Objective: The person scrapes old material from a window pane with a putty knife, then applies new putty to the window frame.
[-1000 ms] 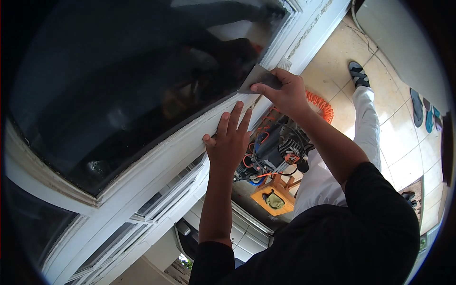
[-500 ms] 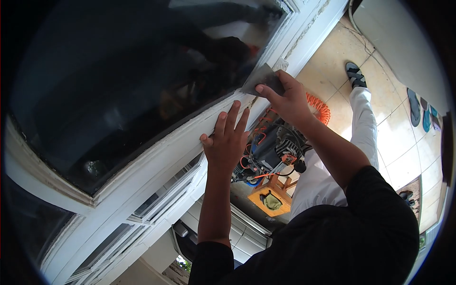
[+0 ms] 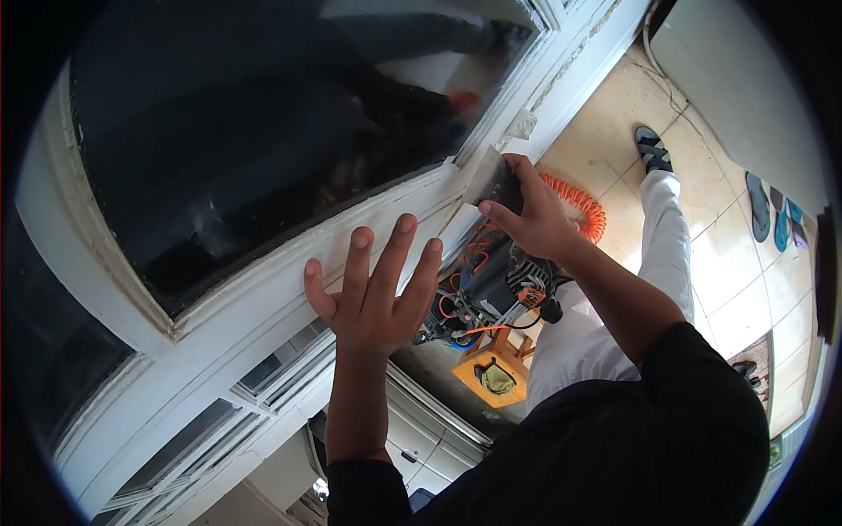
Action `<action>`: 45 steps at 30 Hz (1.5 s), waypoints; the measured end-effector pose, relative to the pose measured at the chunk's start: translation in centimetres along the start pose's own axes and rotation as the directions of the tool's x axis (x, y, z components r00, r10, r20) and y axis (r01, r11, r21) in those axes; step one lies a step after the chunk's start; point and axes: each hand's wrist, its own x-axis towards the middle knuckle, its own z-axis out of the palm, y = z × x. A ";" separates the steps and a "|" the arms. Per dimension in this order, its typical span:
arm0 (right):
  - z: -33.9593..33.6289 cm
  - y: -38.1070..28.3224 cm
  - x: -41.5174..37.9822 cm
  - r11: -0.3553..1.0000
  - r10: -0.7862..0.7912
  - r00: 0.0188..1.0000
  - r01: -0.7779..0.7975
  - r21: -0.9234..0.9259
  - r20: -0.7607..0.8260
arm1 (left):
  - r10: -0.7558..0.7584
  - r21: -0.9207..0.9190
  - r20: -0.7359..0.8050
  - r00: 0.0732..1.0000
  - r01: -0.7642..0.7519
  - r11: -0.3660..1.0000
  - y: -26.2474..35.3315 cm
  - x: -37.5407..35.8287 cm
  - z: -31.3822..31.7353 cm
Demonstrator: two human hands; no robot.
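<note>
Several flip-flops (image 3: 759, 208) lie on the tiled floor (image 3: 605, 136).

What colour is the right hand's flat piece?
The flat piece is grey, best seen in the head view.

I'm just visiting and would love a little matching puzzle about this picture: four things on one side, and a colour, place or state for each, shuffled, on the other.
Things
1. Coiled hose
2. Flat grey sheet
3. Left hand
4. Wooden stool

Colour, place or state
A. Fingers spread, holding nothing
B. Bears a green item
C. Bright orange loops
D. Gripped in the right hand

Right pairs: 1-C, 2-D, 3-A, 4-B
</note>
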 end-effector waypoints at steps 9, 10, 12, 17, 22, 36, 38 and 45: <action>0.6 0.9 2.1 0.997 0.070 0.981 -0.075 -0.024 -0.184 | 0.137 0.516 -0.025 0.990 -0.105 0.850 -1.7 1.2 3.7; 0.5 0.7 2.4 0.997 0.076 0.980 -0.080 -0.014 -0.182 | 0.135 0.533 -0.035 0.990 -0.096 0.841 -1.6 1.1 3.7; 0.6 0.7 3.0 0.996 0.090 0.980 -0.090 0.008 -0.180 | 0.104 0.525 -0.046 0.994 -0.064 0.849 -1.3 1.1 3.9; 0.9 1.5 4.0 1.000 -0.021 0.976 0.023 0.003 -0.216 | 0.080 0.518 -0.078 0.994 -0.028 0.855 -1.2 1.1 4.3; 0.6 1.7 4.6 0.996 -0.092 0.965 0.089 -0.023 -0.246 | 0.124 0.537 -0.024 0.992 -0.092 0.838 -1.5 1.2 4.1; 0.4 1.1 5.1 0.988 -0.151 0.964 0.145 -0.045 -0.219 | 0.145 0.536 -0.028 0.989 -0.107 0.837 -1.6 1.2 4.2; 0.7 1.0 5.1 0.988 -0.148 0.964 0.155 0.014 -0.222 | 0.141 0.540 -0.020 0.990 -0.108 0.835 -1.6 1.1 4.2; 0.8 1.4 5.1 0.995 -0.090 0.972 0.098 0.028 -0.217 | 0.140 0.546 -0.016 0.990 -0.108 0.831 -1.5 1.2 4.2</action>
